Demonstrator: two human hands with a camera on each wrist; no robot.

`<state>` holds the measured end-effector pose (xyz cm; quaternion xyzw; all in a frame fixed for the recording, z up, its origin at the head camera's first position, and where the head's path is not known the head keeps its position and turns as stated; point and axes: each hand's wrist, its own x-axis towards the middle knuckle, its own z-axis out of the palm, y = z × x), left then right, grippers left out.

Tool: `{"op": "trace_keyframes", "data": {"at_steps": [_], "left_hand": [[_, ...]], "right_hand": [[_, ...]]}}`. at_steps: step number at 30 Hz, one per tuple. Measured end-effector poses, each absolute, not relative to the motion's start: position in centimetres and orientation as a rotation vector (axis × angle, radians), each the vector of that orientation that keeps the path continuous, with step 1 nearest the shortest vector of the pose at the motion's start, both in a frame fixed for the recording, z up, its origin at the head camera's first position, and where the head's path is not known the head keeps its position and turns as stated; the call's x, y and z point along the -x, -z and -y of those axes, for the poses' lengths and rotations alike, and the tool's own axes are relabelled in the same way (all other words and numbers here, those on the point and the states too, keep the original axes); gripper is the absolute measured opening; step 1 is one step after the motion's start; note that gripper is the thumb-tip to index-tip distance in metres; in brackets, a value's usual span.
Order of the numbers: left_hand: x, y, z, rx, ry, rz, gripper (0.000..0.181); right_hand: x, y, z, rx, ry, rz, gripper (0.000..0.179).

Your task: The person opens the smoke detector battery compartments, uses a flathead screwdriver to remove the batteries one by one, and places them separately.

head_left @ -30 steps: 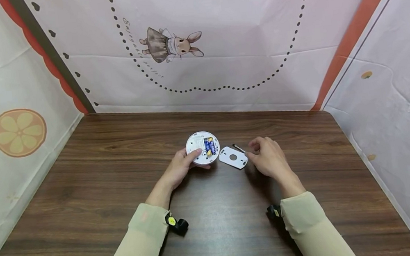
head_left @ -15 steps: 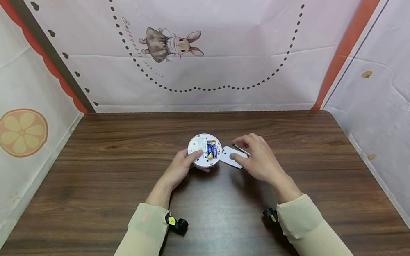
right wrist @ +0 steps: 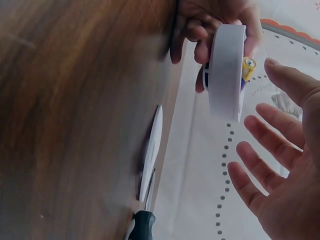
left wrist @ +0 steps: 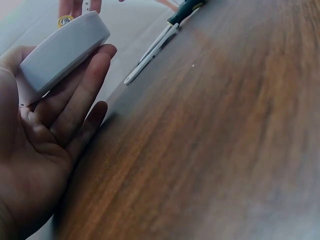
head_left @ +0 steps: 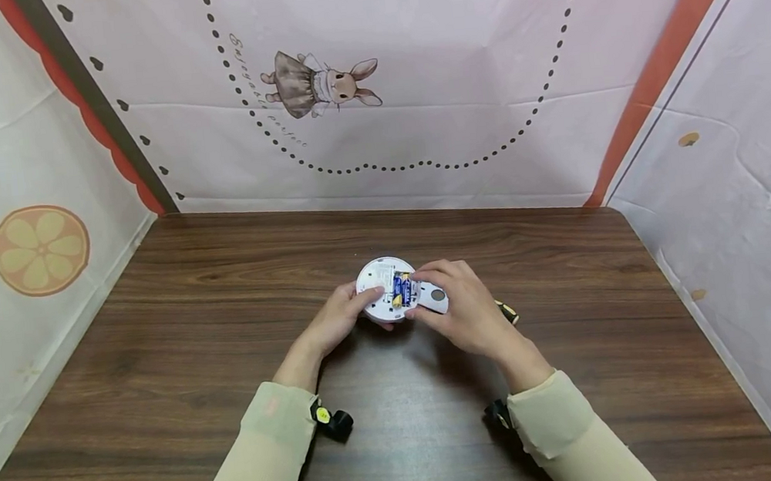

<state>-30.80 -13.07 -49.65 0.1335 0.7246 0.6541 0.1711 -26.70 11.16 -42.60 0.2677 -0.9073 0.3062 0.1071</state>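
Note:
My left hand point(head_left: 337, 319) grips a round white smoke alarm point(head_left: 372, 277), thumb across its back and fingers underneath. Its open battery bay faces up, with two blue and yellow batteries point(head_left: 402, 291) in it. In the right wrist view the end of one battery point(right wrist: 249, 64) stands above the alarm's face. My right hand point(head_left: 469, 308) reaches over the alarm's right edge, thumb and fingers spread beside the batteries. That view shows a gap between these fingers and the battery. The alarm point(left wrist: 65, 52) is held above the table in the left wrist view.
A flat white mounting plate point(head_left: 432, 299) with a round hole lies on the wooden table point(head_left: 229, 348), partly under my right hand. Beside it is a screwdriver point(right wrist: 144, 225) with a dark green handle. Printed cloth point(head_left: 451, 48) hangs behind the table.
My right hand has moved left, from beside the screwdriver and over the plate to the batteries. The left hand has brought the smoke alarm slightly right and nearer the body.

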Motion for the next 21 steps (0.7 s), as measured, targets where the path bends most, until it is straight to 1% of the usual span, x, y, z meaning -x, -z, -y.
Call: {"op": "trace_keyframes", "data": {"at_steps": [9,21], "left_hand": [[30.6,49.4,13.1,-0.429,-1.776,-2.067,0.044],[30.2,48.9,13.0,-0.488,-1.702,-2.028,0.043]], "right_hand": [[26.3,43.1,-10.4,-0.83,-0.806,2.679,0.043],[25.9,43.4,-9.8,-0.793,-0.717,2.69,0.038]]}}
